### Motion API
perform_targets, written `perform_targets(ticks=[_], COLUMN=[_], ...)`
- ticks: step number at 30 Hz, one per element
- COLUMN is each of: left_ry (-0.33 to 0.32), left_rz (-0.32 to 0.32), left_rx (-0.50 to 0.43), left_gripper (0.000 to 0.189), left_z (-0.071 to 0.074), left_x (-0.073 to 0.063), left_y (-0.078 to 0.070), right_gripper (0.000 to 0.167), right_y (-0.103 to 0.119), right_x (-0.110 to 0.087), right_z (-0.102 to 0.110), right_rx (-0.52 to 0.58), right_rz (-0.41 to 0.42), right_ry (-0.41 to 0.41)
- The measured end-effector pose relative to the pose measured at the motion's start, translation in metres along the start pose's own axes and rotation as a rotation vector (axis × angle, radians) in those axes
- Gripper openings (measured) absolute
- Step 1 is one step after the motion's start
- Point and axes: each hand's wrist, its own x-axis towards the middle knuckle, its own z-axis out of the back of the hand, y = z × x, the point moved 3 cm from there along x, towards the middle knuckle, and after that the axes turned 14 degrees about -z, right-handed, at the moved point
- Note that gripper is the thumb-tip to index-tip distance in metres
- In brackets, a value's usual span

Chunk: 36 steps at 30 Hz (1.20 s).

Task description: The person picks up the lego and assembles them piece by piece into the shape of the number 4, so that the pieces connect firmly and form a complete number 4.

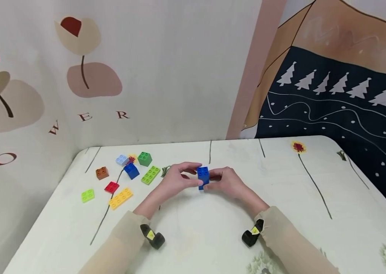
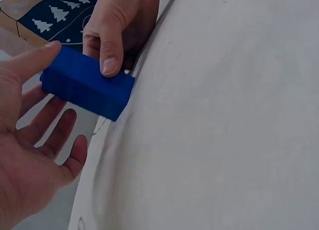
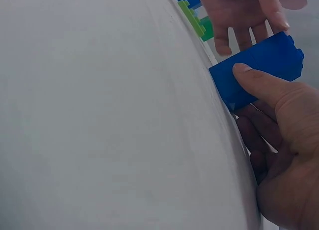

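A tall blue block (image 1: pixel 203 176), which looks like two studded toy bricks stacked, stands upright between both hands near the table's middle. From the left, my left hand (image 1: pixel 176 178) pinches its upper part between thumb and fingers. My right hand (image 1: pixel 228 182) grips it from the other side. Seen from the right wrist, that thumb (image 3: pixel 254 79) lies flat along the blue side, with the other fingers beneath. In the left wrist view the left thumb or fingertip touches the block's studded end, while the remaining left fingers (image 2: pixel 55 135) stay loosely bent off it.
Left of the hands lie loose bricks: green (image 1: pixel 144 159), lime (image 1: pixel 150 175), blue (image 1: pixel 131 171), light blue (image 1: pixel 122 160), brown (image 1: pixel 102 173), red (image 1: pixel 112 187), yellow (image 1: pixel 121 198) and small lime (image 1: pixel 88 195). A flower-print cloth (image 1: pixel 193 236) covers the table; a printed curtain (image 1: pixel 179 76) hangs behind.
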Motion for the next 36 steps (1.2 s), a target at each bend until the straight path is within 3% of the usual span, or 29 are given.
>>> perform_targets(ticks=[3,9,17,22,28,36], left_ry=[0.013,0.042,-0.057,-0.127,-0.190,-0.182], left_rz=[-0.002,-0.029,-0.040,0.015,0.102,0.112], left_rx=[0.056,0.078,0.107,0.253,0.352,0.413], left_gripper=[0.052,0.046,0.043,0.042,0.041,0.054], left_z=[0.012,0.045,0.095,0.120,0.125,0.111], left_x=[-0.009,-0.028,-0.062,-0.084,-0.096,-0.076], left_y=[-0.001,-0.007,-0.012,-0.007,0.006,0.022], right_gripper=[0.042,0.041,0.043,0.045,0.050,0.048], right_y=[0.000,0.001,0.002,0.003,0.002,0.008], right_x=[-0.001,-0.003,-0.003,-0.004,-0.005,-0.009], right_z=[-0.001,0.002,0.000,-0.003,-0.002,0.008], right_rx=[-0.006,-0.004,0.011,0.008,0.011,0.014], right_rz=[-0.030,-0.033,0.004,0.018,0.035,0.044], right_ry=[0.000,0.007,0.048,0.062,0.052,0.039])
